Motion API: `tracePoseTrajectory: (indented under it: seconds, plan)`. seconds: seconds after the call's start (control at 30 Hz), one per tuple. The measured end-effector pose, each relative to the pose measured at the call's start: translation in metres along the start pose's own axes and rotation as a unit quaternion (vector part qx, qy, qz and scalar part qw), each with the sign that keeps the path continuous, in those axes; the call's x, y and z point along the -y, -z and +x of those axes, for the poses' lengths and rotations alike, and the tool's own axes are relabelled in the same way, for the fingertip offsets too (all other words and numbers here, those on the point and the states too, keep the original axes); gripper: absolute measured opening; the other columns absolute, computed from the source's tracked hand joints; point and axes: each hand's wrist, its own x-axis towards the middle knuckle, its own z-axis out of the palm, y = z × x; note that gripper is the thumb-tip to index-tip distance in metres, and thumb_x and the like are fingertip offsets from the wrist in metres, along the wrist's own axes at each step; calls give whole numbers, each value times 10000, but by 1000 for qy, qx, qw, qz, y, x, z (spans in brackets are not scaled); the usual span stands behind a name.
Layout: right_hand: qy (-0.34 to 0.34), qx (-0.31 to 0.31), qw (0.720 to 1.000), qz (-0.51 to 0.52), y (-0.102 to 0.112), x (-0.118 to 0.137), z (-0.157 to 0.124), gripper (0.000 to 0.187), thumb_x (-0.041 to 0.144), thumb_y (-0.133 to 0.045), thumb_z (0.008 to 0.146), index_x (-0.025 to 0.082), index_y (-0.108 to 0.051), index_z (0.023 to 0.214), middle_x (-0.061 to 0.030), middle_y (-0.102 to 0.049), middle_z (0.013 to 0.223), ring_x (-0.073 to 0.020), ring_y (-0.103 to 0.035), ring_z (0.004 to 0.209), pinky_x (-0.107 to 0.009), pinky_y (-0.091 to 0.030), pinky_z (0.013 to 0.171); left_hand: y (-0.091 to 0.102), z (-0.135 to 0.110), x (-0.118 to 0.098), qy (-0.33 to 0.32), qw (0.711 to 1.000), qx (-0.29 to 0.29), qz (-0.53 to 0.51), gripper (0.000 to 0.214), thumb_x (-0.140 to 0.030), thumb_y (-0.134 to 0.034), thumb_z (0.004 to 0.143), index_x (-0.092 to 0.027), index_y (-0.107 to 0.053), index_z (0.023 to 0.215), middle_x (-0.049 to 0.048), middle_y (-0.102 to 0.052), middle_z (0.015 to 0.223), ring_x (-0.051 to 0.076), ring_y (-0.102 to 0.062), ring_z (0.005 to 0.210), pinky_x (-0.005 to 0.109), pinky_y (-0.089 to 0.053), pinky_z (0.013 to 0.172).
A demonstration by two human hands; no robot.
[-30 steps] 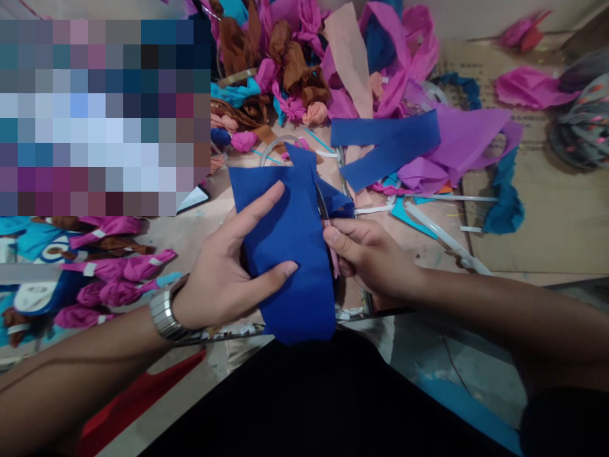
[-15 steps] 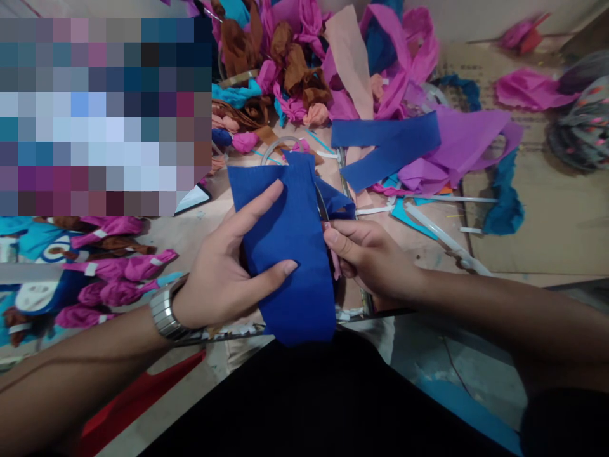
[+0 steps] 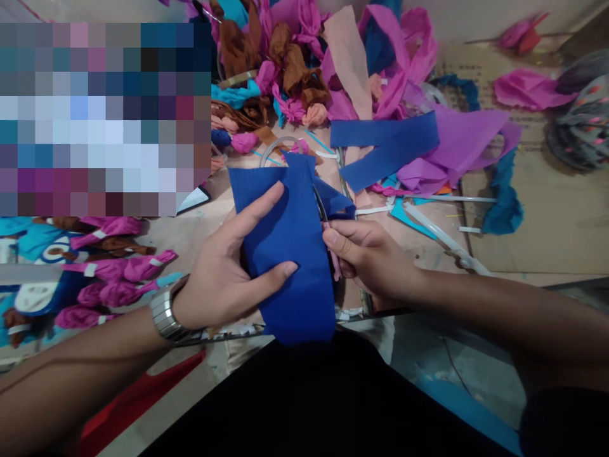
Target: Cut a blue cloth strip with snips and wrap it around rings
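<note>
A wide piece of dark blue crepe paper (image 3: 290,247) hangs in front of me over the table's near edge. My left hand (image 3: 233,266) grips it from the left, thumb and forefinger on its face and the other fingers behind. In my right hand (image 3: 371,257) is a pair of scissors (image 3: 322,204) with pink handles. Their dark blades lie at the paper's right edge, where a narrower blue flap (image 3: 335,198) sticks out to the right. The finger loops are mostly covered by my fingers.
Two blue paper strips (image 3: 387,143) lie beyond my hands, beside purple crepe paper (image 3: 457,146). Pink, brown and turquoise paper bundles (image 3: 295,63) are heaped at the back. Tied magenta pieces (image 3: 118,289) lie at left. Cardboard (image 3: 547,216) and a glue stick (image 3: 440,235) are at right.
The scissors' blades show slightly more along the paper's right edge. Both hands and the blue crepe paper have stayed almost in place.
</note>
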Motion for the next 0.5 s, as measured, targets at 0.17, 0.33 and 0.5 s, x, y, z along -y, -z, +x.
tracePoseTrajectory:
  seconds: [0.17,0.33,0.5]
  plan:
    - [-2,-5,1000,12,0,-1,0,494,639,-661,997,200,-634,772,25,-610,629,-109,-499,560,-258,-343,543,0,0,3,-21,1000,-1,-13,932,-379,-911,827,-336,-460,1642,43,-495,1679,363,-461,1561,542,-373,1342]
    - [1,-8,1000,14,-1,-2,1,484,626,-662,1001,205,-634,765,27,-597,617,-111,-491,557,-261,-338,537,-1,-1,3,-15,1000,5,-18,926,-407,-893,847,-342,-440,1652,43,-490,1683,357,-458,1563,514,-394,1337]
    - [7,-11,1000,8,0,-2,1,491,617,-657,1009,203,-629,747,24,-603,626,-108,-491,563,-259,-335,538,-1,-1,1,7,999,3,-32,875,-474,-883,850,-376,-480,1621,-13,-506,1669,393,-419,1581,544,-364,1361]
